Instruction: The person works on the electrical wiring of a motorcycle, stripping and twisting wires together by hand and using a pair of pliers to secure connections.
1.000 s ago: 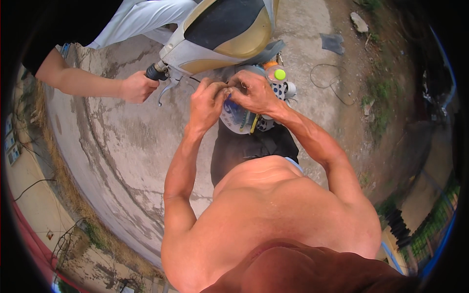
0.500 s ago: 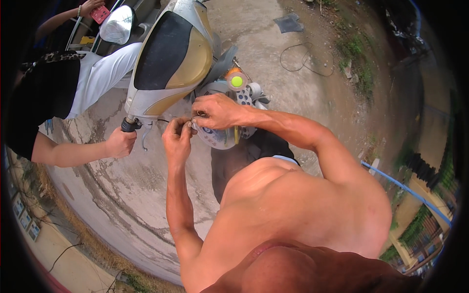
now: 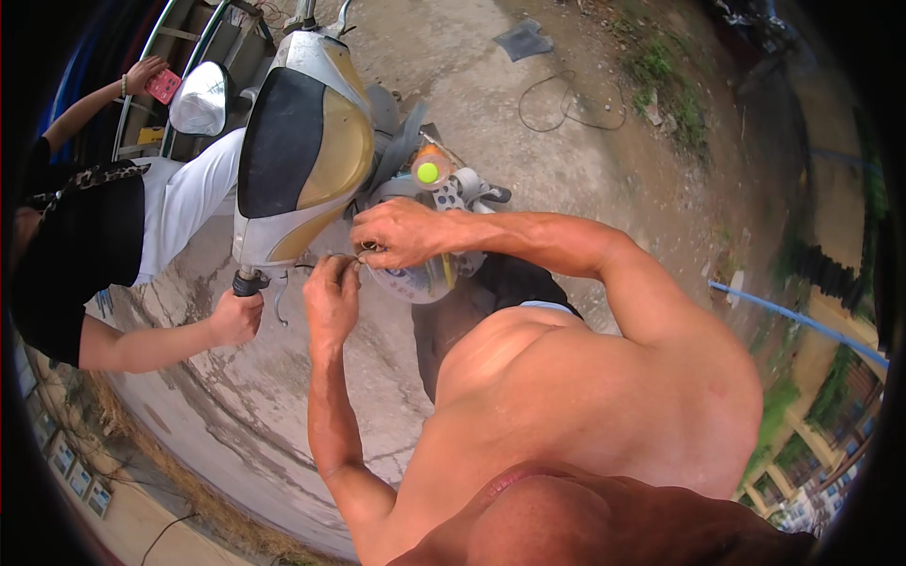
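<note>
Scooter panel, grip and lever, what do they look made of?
Panel: probably painted plastic, from its smooth curves and gold-silver sheen. Grip: likely matte rubber, being black and dull. Lever: perhaps metal, thin and silvery grey; finish unclear.

The left hand (image 3: 332, 296) and right hand (image 3: 404, 233) are held close together beside a gold-and-silver scooter (image 3: 305, 141), fingers curled; anything pinched there cannot be made out. The handlebar grip (image 3: 248, 282) is grasped by a co-worker's hand (image 3: 235, 319). Near the dirt-side edge of the concrete ground (image 3: 434, 71), a looped wire (image 3: 566, 114) is seen.
</note>
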`<state>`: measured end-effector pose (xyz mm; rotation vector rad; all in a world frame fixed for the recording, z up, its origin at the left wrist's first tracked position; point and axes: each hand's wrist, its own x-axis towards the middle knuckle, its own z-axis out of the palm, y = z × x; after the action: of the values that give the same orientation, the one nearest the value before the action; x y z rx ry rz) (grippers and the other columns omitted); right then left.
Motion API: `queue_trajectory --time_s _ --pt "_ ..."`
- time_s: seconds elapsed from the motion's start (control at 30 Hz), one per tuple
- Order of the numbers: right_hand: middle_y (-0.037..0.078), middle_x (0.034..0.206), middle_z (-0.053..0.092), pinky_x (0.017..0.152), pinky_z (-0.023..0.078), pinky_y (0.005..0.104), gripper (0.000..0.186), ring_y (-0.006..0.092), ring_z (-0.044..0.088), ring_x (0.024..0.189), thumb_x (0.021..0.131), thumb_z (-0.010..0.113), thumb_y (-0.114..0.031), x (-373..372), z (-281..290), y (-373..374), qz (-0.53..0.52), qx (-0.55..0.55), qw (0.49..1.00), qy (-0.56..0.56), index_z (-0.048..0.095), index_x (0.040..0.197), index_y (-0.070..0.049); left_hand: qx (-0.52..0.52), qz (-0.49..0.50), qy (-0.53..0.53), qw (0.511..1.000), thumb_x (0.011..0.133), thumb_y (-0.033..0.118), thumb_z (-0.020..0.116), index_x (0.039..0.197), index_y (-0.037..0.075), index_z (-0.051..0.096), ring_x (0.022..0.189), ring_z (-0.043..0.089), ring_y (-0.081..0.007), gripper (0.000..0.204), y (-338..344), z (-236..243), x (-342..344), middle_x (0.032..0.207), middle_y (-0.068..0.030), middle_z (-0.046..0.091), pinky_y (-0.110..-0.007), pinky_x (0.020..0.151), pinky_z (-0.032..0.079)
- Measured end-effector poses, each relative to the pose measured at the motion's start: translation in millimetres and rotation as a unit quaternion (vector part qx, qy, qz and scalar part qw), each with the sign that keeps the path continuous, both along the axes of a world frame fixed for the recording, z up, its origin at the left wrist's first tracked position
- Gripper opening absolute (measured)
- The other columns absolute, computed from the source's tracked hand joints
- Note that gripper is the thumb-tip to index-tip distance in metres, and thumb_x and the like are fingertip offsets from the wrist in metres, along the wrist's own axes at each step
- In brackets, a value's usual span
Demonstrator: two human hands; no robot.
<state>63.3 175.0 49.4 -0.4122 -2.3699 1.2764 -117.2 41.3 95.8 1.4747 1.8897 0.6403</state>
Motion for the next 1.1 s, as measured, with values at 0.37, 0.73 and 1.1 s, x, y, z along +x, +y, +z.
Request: queue_trajectory --time_s 0.37,0.73,1.1 --pt "0.017 0.096 0.070 0.079 0.055 0.0480 0.026 0.0391 0.069 0.092 0.084 0.070 -0.023 -3.1 13.9 4.0 0.011 -0.103 0.993 -0.048 0.072 0.099 -0.002 -0.121 0.180 -0.355 0.909 0.095 0.012 0.077 0.101 0.000 0.072 0.080 0.061 -0.0115 0.014 -5.5 -10.1 -10.9 0.090 -0.0024 0.069 -0.028 0.075 0.050" --pt "0.015 0.098 0.070 0.081 0.055 0.0426 0.020 0.0340 0.068 0.092 0.087 0.072 -0.016 -6.8 16.4 2.9 0.037 -0.097 0.994 -0.046 0.072 0.101 -0.001 -0.120 0.206 -0.376 0.896 0.093 0.011 0.079 0.100 0.002 0.070 0.084 0.059 -0.0114 0.014 -15.5 -14.8 -9.0 0.089 -0.0024 0.067 -0.028 0.078 0.048" --pt "0.016 0.097 0.071 0.080 0.055 0.0447 0.020 0.0361 0.068 0.091 0.087 0.073 -0.016 -7.8 7.5 2.7 0.018 -0.106 0.994 -0.012 0.072 0.100 0.000 -0.012 0.176 -0.070 0.982 0.085 0.010 0.084 0.096 -0.001 0.062 0.083 0.060 -0.0130 0.027 -11.6 -7.4 22.9 0.089 -0.0057 0.063 -0.030 0.078 0.052"
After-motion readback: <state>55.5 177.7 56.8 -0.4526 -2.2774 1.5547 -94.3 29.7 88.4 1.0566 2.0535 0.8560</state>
